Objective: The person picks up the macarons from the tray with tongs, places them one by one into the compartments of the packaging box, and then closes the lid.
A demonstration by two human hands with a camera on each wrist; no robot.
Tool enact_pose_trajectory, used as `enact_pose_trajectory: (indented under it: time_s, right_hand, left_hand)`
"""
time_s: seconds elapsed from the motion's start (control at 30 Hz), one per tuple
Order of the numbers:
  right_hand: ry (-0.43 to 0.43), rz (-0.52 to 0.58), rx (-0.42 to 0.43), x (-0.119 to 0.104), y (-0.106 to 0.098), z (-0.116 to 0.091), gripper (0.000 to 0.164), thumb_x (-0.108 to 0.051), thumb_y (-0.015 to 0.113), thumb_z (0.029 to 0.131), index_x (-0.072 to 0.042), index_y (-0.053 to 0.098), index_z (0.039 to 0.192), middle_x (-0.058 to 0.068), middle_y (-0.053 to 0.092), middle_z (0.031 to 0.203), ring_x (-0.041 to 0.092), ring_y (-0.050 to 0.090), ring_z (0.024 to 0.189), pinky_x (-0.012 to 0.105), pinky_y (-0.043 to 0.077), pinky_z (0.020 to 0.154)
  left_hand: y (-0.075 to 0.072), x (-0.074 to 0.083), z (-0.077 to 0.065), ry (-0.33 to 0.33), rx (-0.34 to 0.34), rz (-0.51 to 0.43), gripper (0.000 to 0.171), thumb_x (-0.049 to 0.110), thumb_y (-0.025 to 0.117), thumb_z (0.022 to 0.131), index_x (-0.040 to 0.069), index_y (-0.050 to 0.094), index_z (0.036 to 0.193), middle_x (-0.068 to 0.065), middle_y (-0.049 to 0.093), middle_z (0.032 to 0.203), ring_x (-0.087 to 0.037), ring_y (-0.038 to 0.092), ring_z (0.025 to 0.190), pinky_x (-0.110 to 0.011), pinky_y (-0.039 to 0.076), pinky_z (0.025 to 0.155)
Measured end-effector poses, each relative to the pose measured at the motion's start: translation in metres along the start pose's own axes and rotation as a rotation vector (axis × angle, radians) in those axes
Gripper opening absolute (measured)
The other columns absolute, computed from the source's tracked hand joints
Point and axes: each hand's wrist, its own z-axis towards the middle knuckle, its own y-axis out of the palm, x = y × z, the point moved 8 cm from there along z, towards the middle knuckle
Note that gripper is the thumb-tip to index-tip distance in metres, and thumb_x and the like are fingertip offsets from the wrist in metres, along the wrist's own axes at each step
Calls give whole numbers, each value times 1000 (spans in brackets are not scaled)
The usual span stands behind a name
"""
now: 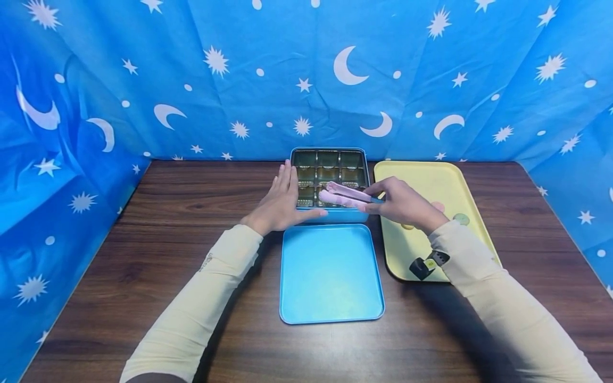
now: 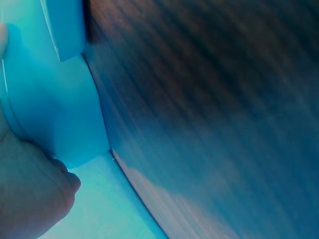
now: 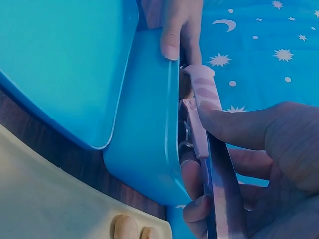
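A: What do we see in the right hand [image 1: 407, 202]?

B: We see thumb and fingers pinching a pair of tongs [image 1: 342, 199], whose two arms stand only slightly apart. We cannot tell whether anything sits between the tips.

A: How do the tongs look?

B: Pale pink at the ends, with darker pink ovals on the outer face and a small flare at the tip; behind that we make out a dark, shiny, slim handle.

A: And where are they?

B: Slanting over the near right part of the blue box [image 1: 345, 215], tips above its brownish-gold, square-celled insert [image 1: 328, 174].

A: The left hand [image 1: 275, 207]?

B: We find it steadying the box, fingers straight along the left side, thumb stretched across the front.

A: What lies around?

B: A flat blue lid [image 1: 330, 274] just in front of the box, and to its right a yellow tray [image 1: 416, 175] with small round pieces: one pink [image 1: 438, 206], one green [image 1: 461, 218], one yellowish [image 1: 407, 226], partly hidden by the right hand.
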Motion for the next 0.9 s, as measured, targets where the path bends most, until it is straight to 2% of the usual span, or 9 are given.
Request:
enact_pose_trajectory:
  time_s: [0.3, 0.43, 0.57, 0.73, 0.9]
  right_hand:
    - [3, -26, 20, 0, -8, -8, 35, -16, 74, 94, 3, 71, 123, 16, 69, 113, 28, 55, 88, 35, 43, 68]
    - [-6, -21, 46, 4, -19, -18, 34, -20, 74, 95, 1, 72, 122, 15, 70, 109, 25, 54, 75, 34, 43, 63]
    - [16, -25, 68, 14, -32, -32, 38, -21, 74, 94, 1, 70, 125, 15, 69, 109, 22, 50, 66, 33, 39, 56]
    - [55, -18, 79, 31, -41, -52, 40, -21, 75, 94, 3, 69, 126, 15, 67, 106, 21, 51, 65, 30, 41, 53]
    - [58, -21, 101, 47, -47, -71, 40, -21, 74, 95, 5, 69, 124, 16, 67, 104, 19, 56, 68, 28, 44, 54]
  left_hand:
    - [0, 0, 0, -1, 0, -12, 133, 87, 51, 81, -2, -8, 159, -19, -20, 166, -30, -17, 153, -44, -1, 123]
    - [0, 1, 0, 0, 3, -21, 133, 87, 51, 80, -2, -8, 160, -18, -20, 166, -30, -17, 153, -45, 0, 123]
    - [-1, 2, 0, 1, 2, -19, 133, 87, 51, 80, -2, -9, 159, -17, -22, 165, -30, -18, 153, -45, -1, 123]
    - [0, 2, -1, 5, -4, -14, 133, 87, 51, 80, -2, -9, 159, -16, -26, 164, -28, -21, 152, -44, -3, 123]
    - [1, 0, 0, 9, -3, -4, 135, 90, 48, 79, -1, -11, 159, -17, -26, 164, -30, -20, 152, -46, -1, 123]
